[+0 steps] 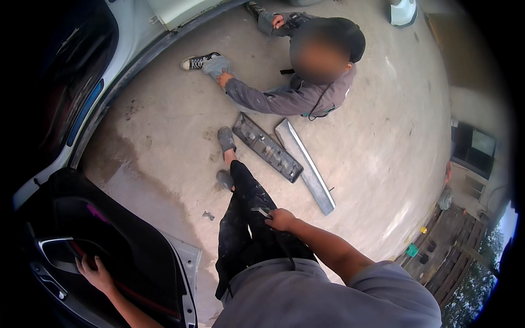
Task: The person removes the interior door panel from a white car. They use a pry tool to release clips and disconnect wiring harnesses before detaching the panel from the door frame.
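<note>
My left hand (97,275) rests with its fingers apart on the dark inner panel of a car door (131,240), beside the armrest (61,252). In front of my right thigh, my right hand (282,220) is closed round a small silvery metal tool (259,210). Only the tool's end sticks out of the fist, so its exact kind cannot be made out. Past my feet, on the concrete, lie a dark ribbed plastic trim piece (268,147) and a long grey trim strip (307,169) with a bright edge, close side by side.
A person (273,98) in a grey jacket and dark cap sits on the floor ahead. The white car's sill (131,68) runs along the left. A small grey fragment (208,216) lies near my feet. A wooden pallet-like surface (448,240) stands at the far right.
</note>
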### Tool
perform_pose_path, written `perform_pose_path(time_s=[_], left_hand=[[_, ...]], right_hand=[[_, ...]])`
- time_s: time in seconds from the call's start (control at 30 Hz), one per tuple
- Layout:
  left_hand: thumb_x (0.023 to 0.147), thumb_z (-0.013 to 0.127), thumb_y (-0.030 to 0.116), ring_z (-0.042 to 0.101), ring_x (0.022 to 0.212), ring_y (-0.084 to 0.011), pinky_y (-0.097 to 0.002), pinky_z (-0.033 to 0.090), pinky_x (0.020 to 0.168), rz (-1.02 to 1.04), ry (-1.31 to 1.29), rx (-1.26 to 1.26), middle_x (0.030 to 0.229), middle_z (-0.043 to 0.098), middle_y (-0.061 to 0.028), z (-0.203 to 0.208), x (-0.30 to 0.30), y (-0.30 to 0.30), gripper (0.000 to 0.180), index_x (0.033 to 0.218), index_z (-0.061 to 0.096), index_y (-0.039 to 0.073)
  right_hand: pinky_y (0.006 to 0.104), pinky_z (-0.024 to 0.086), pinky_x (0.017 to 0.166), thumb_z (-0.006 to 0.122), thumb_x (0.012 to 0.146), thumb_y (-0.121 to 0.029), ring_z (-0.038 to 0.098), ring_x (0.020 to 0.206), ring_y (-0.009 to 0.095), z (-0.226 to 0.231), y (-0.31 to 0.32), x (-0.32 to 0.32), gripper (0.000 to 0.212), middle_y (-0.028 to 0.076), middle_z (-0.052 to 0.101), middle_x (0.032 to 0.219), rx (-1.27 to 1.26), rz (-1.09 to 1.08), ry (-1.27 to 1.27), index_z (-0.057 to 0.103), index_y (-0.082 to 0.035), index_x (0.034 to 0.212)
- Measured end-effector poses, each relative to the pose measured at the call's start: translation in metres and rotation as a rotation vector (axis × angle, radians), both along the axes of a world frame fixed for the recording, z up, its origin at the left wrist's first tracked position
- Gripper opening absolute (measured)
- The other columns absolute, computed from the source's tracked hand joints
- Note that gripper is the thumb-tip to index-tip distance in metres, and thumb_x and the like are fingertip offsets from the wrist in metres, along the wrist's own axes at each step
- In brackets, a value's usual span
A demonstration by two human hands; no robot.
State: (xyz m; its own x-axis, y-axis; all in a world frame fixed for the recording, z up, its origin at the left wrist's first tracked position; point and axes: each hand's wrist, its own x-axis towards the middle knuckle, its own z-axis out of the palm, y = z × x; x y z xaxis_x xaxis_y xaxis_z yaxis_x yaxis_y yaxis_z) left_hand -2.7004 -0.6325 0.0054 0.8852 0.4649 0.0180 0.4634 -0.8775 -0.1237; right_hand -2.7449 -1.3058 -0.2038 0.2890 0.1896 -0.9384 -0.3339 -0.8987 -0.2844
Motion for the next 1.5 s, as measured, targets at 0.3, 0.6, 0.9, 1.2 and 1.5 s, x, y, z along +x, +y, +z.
perform_pose_path(time_s=[0.3,0.6,0.9,1.2,1.5], left_hand=[[0.090,0.069,0.025,0.046,0.136,-0.0432,-0.0467,0.040,0.112,0.009,0.009,0.007,0.150,0.046,-0.0258,0.000,0.000,0.005,0.045,0.128,0.064,0.001],[0.090,0.068,0.028,0.048,0.134,-0.0434,-0.0462,0.042,0.110,0.016,0.019,0.034,0.150,0.046,-0.0268,0.003,0.009,0.002,0.045,0.125,0.066,-0.001],[0.085,0.069,0.025,0.050,0.131,-0.0456,-0.0459,0.042,0.110,0.066,0.086,0.049,0.150,0.043,-0.0313,0.011,0.016,-0.028,0.046,0.119,0.066,-0.006],[0.080,0.072,0.018,0.049,0.130,-0.0500,-0.0467,0.042,0.111,0.023,0.076,0.026,0.147,0.042,-0.0377,0.021,0.020,-0.033,0.039,0.111,0.067,-0.005],[0.076,0.071,0.018,0.040,0.140,-0.0489,-0.0474,0.032,0.119,-0.101,0.071,-0.037,0.153,0.037,-0.0369,0.027,-0.012,-0.041,0.039,0.108,0.068,-0.004]], right_hand=[[0.0494,0.053,0.087,0.063,0.087,-0.043,0.068,0.096,0.042,-0.013,-0.005,-0.031,0.040,0.023,0.071,0.097,-0.046,-0.155,-0.030,0.071,-0.004,0.095],[0.0491,0.051,0.092,0.062,0.087,-0.038,0.066,0.100,0.044,-0.029,-0.012,-0.049,0.041,0.027,0.070,0.102,-0.073,-0.288,-0.104,0.071,0.000,0.099],[0.0490,0.055,0.078,0.059,0.084,-0.030,0.069,0.082,0.044,-0.004,-0.115,-0.013,0.037,0.028,0.070,0.084,-0.240,-0.628,-0.224,0.069,0.005,0.084],[0.0371,0.024,0.035,0.061,0.086,-0.005,0.040,0.040,0.017,0.035,-0.241,0.050,0.026,0.008,0.044,0.056,-0.058,-1.430,-0.142,0.044,-0.003,0.067],[0.0469,0.054,0.066,0.059,0.085,-0.016,0.068,0.070,0.038,0.051,-0.252,0.066,0.023,0.024,0.066,0.078,-0.313,-0.965,-0.489,0.068,0.005,0.083]])
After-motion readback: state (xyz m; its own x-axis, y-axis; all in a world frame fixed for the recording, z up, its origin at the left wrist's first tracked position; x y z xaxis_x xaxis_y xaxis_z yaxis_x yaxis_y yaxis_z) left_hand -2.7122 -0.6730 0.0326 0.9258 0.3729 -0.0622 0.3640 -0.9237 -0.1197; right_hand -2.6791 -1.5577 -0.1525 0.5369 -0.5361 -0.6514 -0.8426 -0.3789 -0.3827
